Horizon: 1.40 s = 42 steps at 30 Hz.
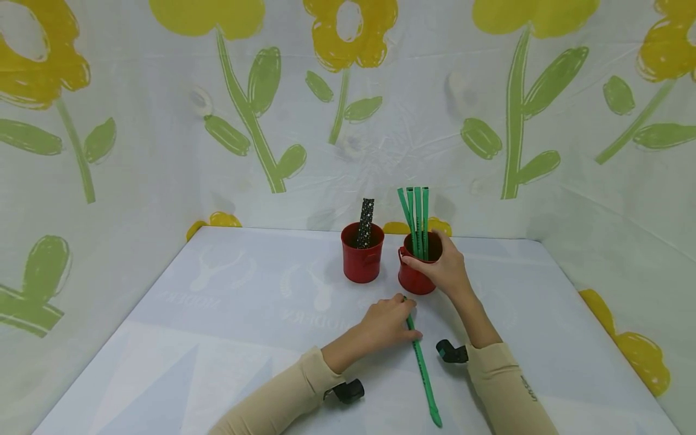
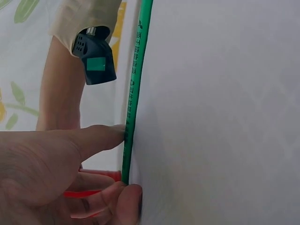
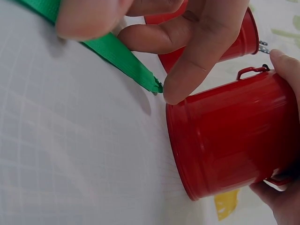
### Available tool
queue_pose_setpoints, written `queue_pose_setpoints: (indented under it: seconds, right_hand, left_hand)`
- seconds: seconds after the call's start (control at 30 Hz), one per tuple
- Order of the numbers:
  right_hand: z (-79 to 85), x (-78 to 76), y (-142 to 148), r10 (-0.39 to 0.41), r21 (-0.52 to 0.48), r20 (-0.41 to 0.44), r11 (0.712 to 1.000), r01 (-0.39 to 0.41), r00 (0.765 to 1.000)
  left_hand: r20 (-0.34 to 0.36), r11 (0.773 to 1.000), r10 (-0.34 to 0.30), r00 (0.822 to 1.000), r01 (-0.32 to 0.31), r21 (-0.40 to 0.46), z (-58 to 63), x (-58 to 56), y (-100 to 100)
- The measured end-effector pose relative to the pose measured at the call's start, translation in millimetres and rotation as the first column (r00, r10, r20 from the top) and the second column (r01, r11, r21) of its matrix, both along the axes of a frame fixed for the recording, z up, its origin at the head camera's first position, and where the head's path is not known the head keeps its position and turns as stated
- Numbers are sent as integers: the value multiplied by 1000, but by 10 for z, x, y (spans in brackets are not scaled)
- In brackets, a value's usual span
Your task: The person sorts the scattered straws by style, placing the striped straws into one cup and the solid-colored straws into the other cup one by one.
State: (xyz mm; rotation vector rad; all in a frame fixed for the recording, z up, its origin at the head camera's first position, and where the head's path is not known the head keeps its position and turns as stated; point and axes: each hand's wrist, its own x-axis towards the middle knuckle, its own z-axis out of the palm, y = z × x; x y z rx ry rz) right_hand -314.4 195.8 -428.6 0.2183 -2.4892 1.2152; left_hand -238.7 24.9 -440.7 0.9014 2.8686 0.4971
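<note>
My left hand (image 1: 380,326) pinches a long green wrapped straw (image 1: 421,362) near its far end, the thumb against its side. Dark print runs along the straw in the left wrist view, and its near end slants toward the table's front. Around the right red bucket (image 1: 415,281) curls my right hand (image 1: 448,266), thumb at the near rim and fingers on the far side. Several more green straws (image 1: 418,220) stand upright in that bucket. In the right wrist view, the straw's crimped tip (image 3: 152,84) lies close to the bucket's base, beside my left fingers.
Left of the gripped bucket stands a second red bucket (image 1: 361,263) holding black, white-speckled sticks (image 1: 366,220). Both stand near the back edge of the pale table (image 1: 244,314). A flower-printed curtain (image 1: 408,139) hangs behind and at the sides. Each sleeve carries a black wrist camera (image 1: 348,391).
</note>
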Motion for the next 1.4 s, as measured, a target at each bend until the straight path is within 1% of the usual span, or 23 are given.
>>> queue_pose_setpoints:
  seconds: [0.23, 0.47, 0.7, 1.03, 1.23, 1.4]
  right_hand:
    - [-3, -1, 7, 5, 4, 2, 1000, -5, 1000]
    - [9, -4, 3, 2, 8, 19, 1000, -2, 1000]
    - [2, -16, 4, -3, 8, 16, 1000, 3, 1000]
    - [-10, -24, 10, 1, 2, 10, 1000, -1, 1000]
    - [-10, -18, 7, 2, -1, 14, 1000, -2, 1000]
    - [-15, -23, 8, 7, 3, 10, 1000, -7, 1000]
  left_hand:
    - [10, 1000, -6, 1000, 6, -9, 3, -9, -8]
    - [41, 999, -1, 999, 2, -39, 19, -18, -9]
    - [60, 998, 0, 998, 4, -58, 67, -17, -18]
    - [90, 997, -8, 996, 15, -81, 73, -21, -26]
    - [111, 997, -6, 994, 15, -79, 90, -15, -31]
    - [115, 997, -17, 993, 26, -73, 80, -29, -37]
